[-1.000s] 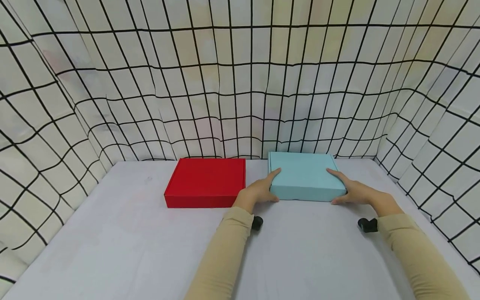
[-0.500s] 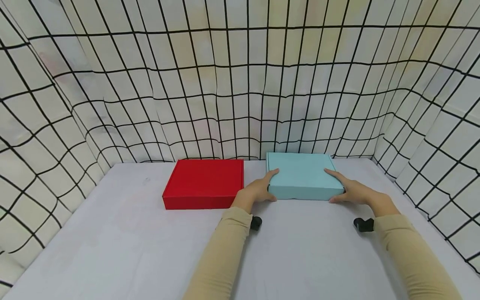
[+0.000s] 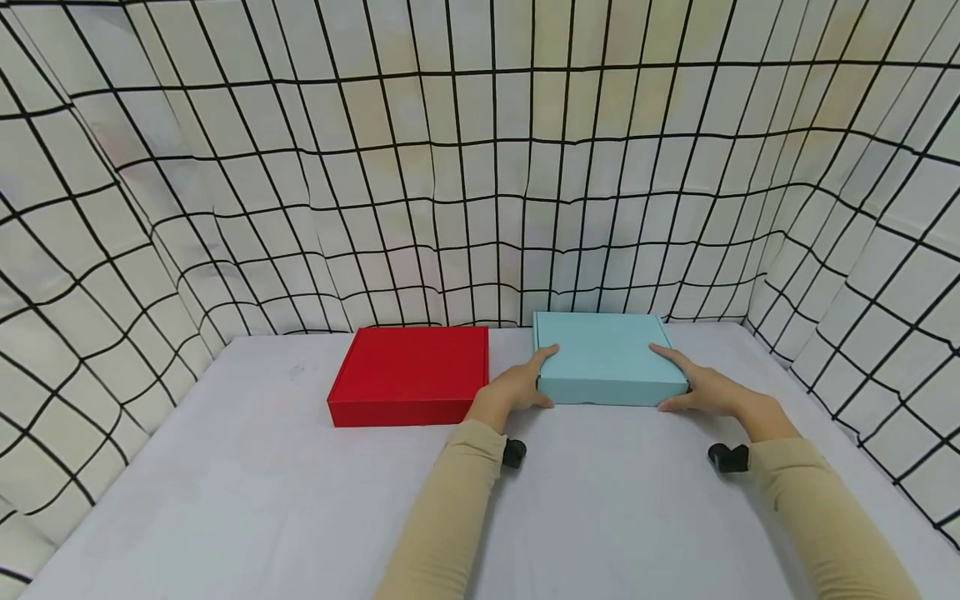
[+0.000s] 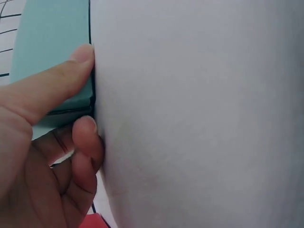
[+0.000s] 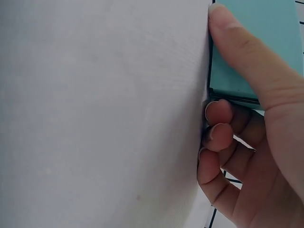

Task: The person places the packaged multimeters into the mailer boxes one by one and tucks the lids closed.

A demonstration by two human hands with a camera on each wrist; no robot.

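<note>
A flat light blue box [image 3: 600,346] lies on the white table near its far edge, lid down. At its front left corner, my left hand [image 3: 513,388] grips it, with the thumb [image 4: 66,78] across the front face and the other fingers bent beside the short side. My right hand [image 3: 712,390] holds the front right corner the same way; its thumb [image 5: 242,52] lies on the front face and its fingertips [image 5: 219,113] curl by the side. Left of the left hand sits a flat red box [image 3: 408,367], also lidded.
The white table [image 3: 300,517] reaches back to a white wall [image 3: 465,167] with a black grid, which also rises at left and right. The left forearm passes close to the red box's front right corner. A black wrist camera [image 3: 727,457] sticks out from the right cuff.
The head view has tilted slightly, so the whole scene sits a little lower in it. Both hands keep their hold, and both boxes stay where they were.
</note>
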